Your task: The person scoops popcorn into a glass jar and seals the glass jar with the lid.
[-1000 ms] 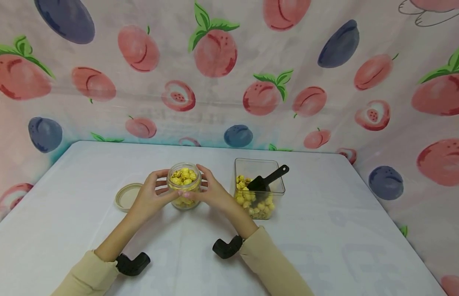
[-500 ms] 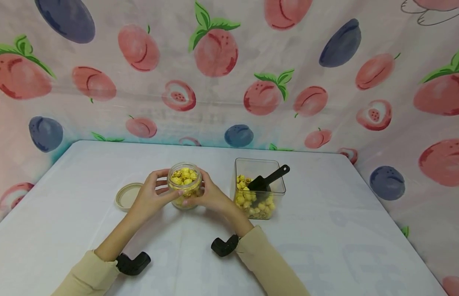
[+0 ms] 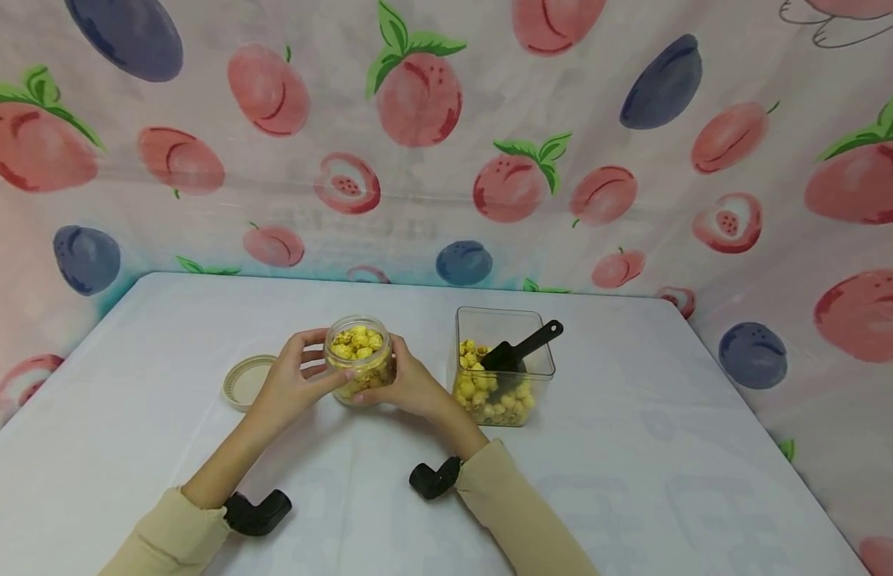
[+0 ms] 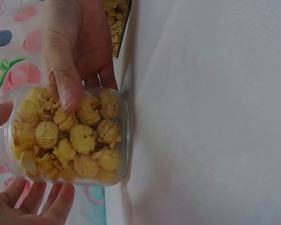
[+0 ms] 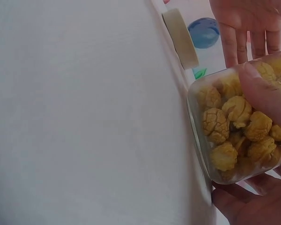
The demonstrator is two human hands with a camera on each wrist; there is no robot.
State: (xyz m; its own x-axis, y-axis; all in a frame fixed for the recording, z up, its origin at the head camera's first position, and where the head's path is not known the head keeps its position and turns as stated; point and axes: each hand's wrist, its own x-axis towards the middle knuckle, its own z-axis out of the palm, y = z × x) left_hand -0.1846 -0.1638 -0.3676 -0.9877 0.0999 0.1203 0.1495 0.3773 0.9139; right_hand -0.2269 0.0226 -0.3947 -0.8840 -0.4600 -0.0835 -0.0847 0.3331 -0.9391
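Observation:
A clear glass jar (image 3: pixel 367 384) full of yellow popcorn (image 4: pixel 70 140) stands upright and lidless on the white table. My left hand (image 3: pixel 295 376) grips its left side, thumb across the front and fingers spread behind. From the right, my right hand (image 3: pixel 412 384) holds the jar lower down, its thumb (image 4: pixel 68 91) lying against the glass near the base. Both hands appear around the jar in the right wrist view, where the popcorn (image 5: pixel 239 131) presses against the wall. Left of the jar lies a round beige lid (image 3: pixel 245 384), partly hidden by my left hand.
Right of the jar stands a clear square container (image 3: pixel 497 320), partly filled with popcorn (image 3: pixel 504 404). A black scoop (image 3: pixel 520 352) leans in it, handle over the rim. A fruit-print cloth (image 3: pixel 418 200) hangs behind the white table (image 3: pixel 634 448).
My right hand has slid lower on the jar, and its thumb has come down away from the left thumb. The right forearm has shifted slightly left; the left hand keeps its hold.

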